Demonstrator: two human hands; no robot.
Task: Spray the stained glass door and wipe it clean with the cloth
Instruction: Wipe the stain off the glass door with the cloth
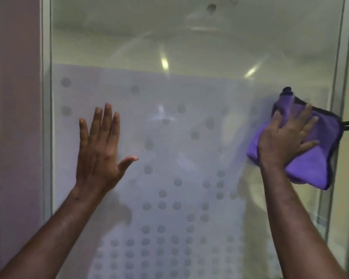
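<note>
The glass door [189,47] fills the view, hazy, with a frosted band of grey dots across its lower part. My left hand [101,150] lies flat against the glass at the left, fingers straight and spread, pointing up. My right hand [286,139] presses a folded purple cloth [310,160] against the glass near the door's right edge, fingers spread over it. The cloth has a dark trim and a small black loop sticking out to the right. No spray bottle is in view.
A pale metal frame [46,117] borders the door on the left, with a pinkish wall beside it. Another frame strip [336,77] runs down the right side. Light reflections glint on the upper glass.
</note>
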